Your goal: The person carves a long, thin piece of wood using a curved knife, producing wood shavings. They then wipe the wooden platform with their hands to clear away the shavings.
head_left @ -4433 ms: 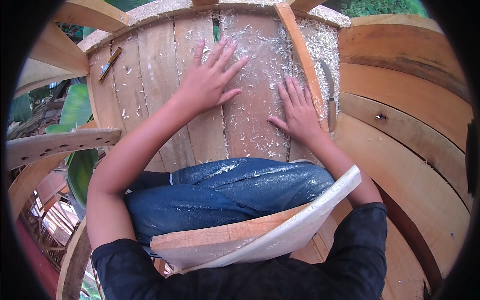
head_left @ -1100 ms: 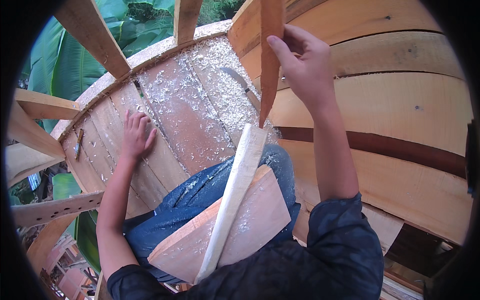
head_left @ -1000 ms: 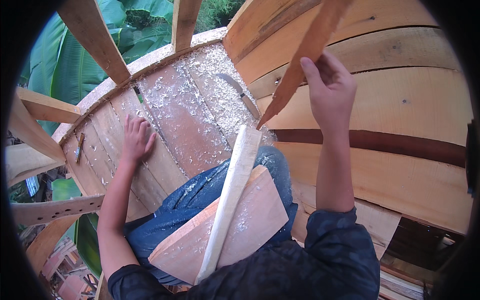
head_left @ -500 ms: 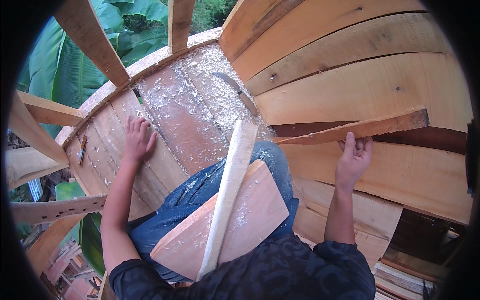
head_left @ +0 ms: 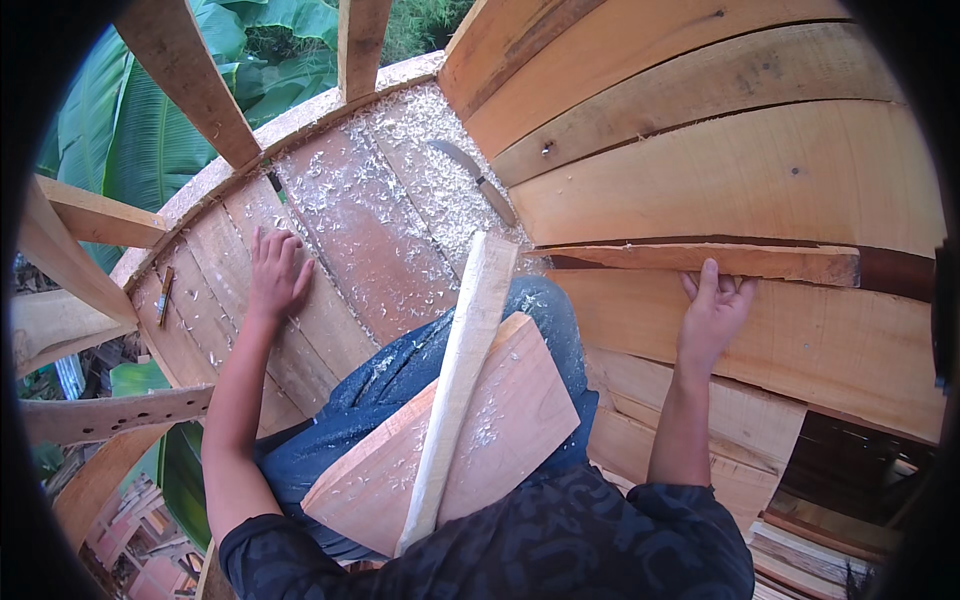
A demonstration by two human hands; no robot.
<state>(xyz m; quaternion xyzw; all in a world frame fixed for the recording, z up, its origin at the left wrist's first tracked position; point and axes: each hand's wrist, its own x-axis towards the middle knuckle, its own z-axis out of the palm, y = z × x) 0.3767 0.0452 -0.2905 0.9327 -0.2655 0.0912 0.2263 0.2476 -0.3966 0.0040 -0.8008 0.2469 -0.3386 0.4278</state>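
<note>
My right hand [head_left: 714, 310] grips a narrow wooden strip [head_left: 760, 263] from below, thumb on its near face. The strip lies along the dark gap [head_left: 895, 274] between two planks of the wooden wall on the right; whether it sits inside the gap I cannot tell. Fingers spread, my left hand [head_left: 279, 270] rests on the plank floor [head_left: 325, 335] and holds nothing. Across my lap lies a flat board [head_left: 520, 400] with slanted ends, and on it a pale, squared wooden stick [head_left: 455, 390]. Shavings dot the board and my trousers.
A curved knife [head_left: 475, 180] with a wooden handle lies among wood shavings [head_left: 420, 140] by the wall's foot. A small yellowish, pen-like object [head_left: 165, 297] is on the floor at far left. Upright posts [head_left: 190, 85] line the curved edge, with large leaves beyond.
The strip has swung from a slant to lie nearly level along the wall gap, its right end lower. My right hand has shifted slightly right with it; my left hand has stayed put.
</note>
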